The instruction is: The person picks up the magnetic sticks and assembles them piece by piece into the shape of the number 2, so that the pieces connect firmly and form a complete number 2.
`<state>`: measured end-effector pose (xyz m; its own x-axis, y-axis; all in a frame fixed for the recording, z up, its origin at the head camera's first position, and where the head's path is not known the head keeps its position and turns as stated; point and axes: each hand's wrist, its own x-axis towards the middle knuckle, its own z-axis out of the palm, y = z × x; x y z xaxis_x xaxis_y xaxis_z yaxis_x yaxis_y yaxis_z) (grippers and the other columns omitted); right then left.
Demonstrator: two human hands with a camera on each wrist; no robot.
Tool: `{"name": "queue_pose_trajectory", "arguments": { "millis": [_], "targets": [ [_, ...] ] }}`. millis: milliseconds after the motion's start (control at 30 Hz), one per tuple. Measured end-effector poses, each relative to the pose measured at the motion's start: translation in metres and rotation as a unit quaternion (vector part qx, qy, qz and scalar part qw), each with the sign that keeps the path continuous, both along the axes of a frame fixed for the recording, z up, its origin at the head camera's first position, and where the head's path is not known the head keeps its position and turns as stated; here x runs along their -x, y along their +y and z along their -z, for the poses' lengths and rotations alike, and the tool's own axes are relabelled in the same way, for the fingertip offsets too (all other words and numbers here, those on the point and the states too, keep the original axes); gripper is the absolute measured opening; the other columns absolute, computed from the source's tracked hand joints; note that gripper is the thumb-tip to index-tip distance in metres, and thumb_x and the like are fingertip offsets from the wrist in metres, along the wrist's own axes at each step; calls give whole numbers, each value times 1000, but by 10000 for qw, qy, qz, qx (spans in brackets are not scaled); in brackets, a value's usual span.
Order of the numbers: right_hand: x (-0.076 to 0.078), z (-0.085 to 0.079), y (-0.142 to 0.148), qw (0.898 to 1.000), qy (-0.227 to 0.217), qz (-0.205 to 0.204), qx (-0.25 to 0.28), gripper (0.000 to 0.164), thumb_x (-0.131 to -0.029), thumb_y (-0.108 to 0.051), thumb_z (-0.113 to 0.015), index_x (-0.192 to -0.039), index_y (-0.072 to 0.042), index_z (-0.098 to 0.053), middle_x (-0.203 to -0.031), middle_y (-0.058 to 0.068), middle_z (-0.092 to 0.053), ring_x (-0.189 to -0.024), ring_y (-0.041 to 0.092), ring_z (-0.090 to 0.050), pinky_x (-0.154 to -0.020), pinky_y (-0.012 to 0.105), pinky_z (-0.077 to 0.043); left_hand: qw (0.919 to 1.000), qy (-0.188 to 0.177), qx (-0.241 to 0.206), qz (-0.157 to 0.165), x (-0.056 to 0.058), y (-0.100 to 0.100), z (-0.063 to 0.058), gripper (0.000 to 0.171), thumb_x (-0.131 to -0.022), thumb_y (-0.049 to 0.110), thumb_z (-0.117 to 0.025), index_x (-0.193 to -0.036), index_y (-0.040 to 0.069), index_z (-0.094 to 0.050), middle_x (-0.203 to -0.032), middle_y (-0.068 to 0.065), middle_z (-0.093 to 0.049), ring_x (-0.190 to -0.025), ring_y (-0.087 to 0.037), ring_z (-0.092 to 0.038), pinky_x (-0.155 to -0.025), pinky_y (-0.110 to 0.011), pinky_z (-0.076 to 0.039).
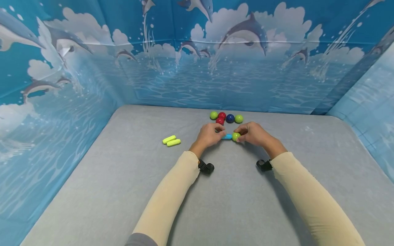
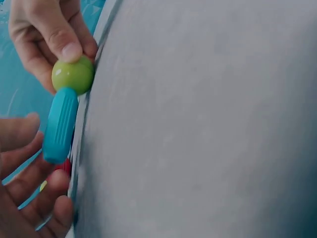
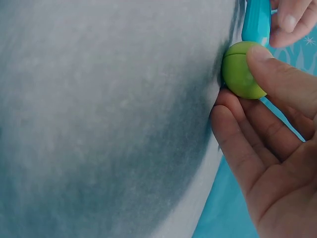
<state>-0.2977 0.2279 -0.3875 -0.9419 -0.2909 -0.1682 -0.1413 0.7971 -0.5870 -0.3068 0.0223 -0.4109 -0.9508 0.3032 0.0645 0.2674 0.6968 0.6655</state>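
My right hand (image 1: pixel 253 133) pinches a glossy green ball (image 3: pixel 240 72) between thumb and fingers. One end of a ribbed blue stick (image 2: pixel 62 124) meets this ball, and the two are in line. At the stick's other end is my left hand (image 2: pixel 34 183), its thumb and fingers spread apart with the fingertips right beside the stick. In the head view, the left hand (image 1: pixel 210 135) covers part of the blue stick (image 1: pixel 227 136). The right hand's thumb (image 3: pixel 277 79) lies over the ball and hides part of it.
Behind the hands lie two red balls (image 1: pixel 222 115), a dark blue ball (image 1: pixel 230 118) and two more green balls (image 1: pixel 238 118). Two yellow-green sticks (image 1: pixel 173 142) lie left of the left hand on the grey table (image 1: pixel 234 205). A dolphin-print curtain (image 1: pixel 172 82) stands behind.
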Motion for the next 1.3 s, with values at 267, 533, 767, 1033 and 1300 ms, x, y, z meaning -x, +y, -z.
{"name": "queue_pose_trajectory", "arguments": {
  "millis": [267, 533, 767, 1033, 1300],
  "targets": [
    [-1, 1, 1, 9999, -73, 103, 41, 37, -90, -10, -72, -126, -5, -68, -127, 18, -68, -115, 32, -63, -89, 41, -56, 9946, 814, 447, -467, 18, -9, -2, 25, -97, 16, -61, -120, 17, -72, -114, -2, -69, -102, -18, -64, -88, -34, -54],
    [0, -1, -2, 10000, -40, 68, 39, 35, -90, -10, -72, -124, -3, -68, -125, 18, -69, -116, 33, -64, -88, 40, -56, 9877, 864, 1296, 106, 26, -9, -10, 42, -98, 17, -57, -139, 25, -58, -123, -4, -56, -97, -17, -58, -82, -32, -52],
    [-1, -2, -1, 10000, -60, 46, -4, 37, -90, -11, -72, -126, -4, -67, -127, 18, -68, -117, 33, -63, -90, 41, -55, 9889, 554, 1378, -25, 28, -7, -12, 31, -98, 20, -60, -129, 20, -62, -133, -3, -52, -108, -17, -56, -93, -35, -51],
    [0, -4, 0, 9999, -30, 86, -43, 36, -89, -10, -72, -125, -3, -69, -122, 19, -70, -110, 29, -64, -87, 38, -55, 9945, 406, 959, 49, 32, -15, -6, 38, -96, 15, -65, -134, 21, -63, -142, -4, -58, -133, -21, -53, -111, -37, -44],
    [0, -2, -1, 9999, -119, 75, -81, 38, -90, -12, -72, -127, -4, -67, -128, 18, -67, -117, 32, -62, -93, 44, -54, 9973, 200, 682, 168, 30, -17, -4, 39, -95, 12, -65, -133, 20, -65, -140, -7, -60, -132, -22, -53, -110, -37, -45]
  ]
}}
